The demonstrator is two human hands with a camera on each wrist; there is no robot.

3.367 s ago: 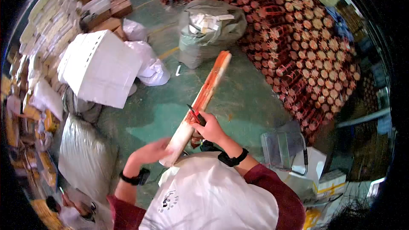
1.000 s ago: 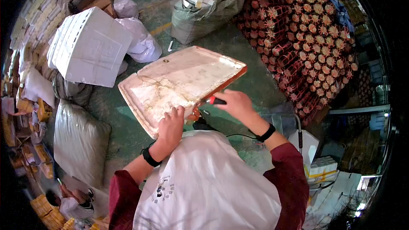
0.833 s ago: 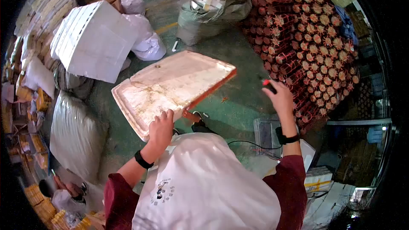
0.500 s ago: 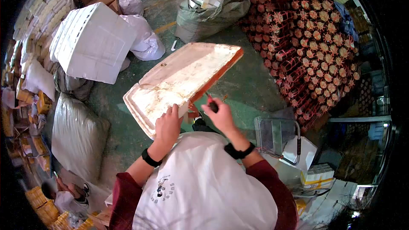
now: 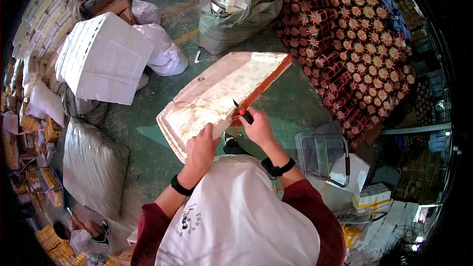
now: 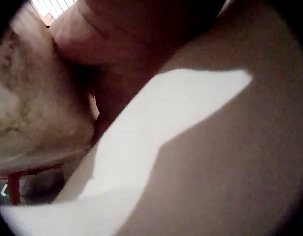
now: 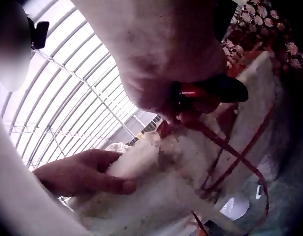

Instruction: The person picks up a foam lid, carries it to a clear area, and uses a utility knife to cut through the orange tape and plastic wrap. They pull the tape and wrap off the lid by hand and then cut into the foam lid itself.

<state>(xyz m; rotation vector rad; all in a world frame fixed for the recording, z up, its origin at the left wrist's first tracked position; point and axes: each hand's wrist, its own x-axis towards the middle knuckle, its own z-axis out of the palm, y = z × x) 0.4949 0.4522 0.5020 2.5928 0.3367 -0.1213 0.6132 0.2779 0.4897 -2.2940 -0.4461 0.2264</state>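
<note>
A dirty white foam box lid is held tilted in front of the apron, with red tape along its right edge. My left hand grips its near corner; in the right wrist view the left thumb and fingers lie on either side of the foam. My right hand holds a small knife with a black and red handle, blade pointing up beside the taped edge. Loose red strips dangle by the right hand in the right wrist view. The left wrist view mostly shows sleeve or apron cloth.
A grey-green sack of white scraps stands ahead. White foam boxes are stacked at left, near a stuffed sack. Red-netted bundles pile up at right, above a trolley. Another person sits at lower left.
The lid has turned from edge-on to broad face up. My left hand has taken hold of its near corner. My right hand swung out to the right with the knife, then came back to the edge.
</note>
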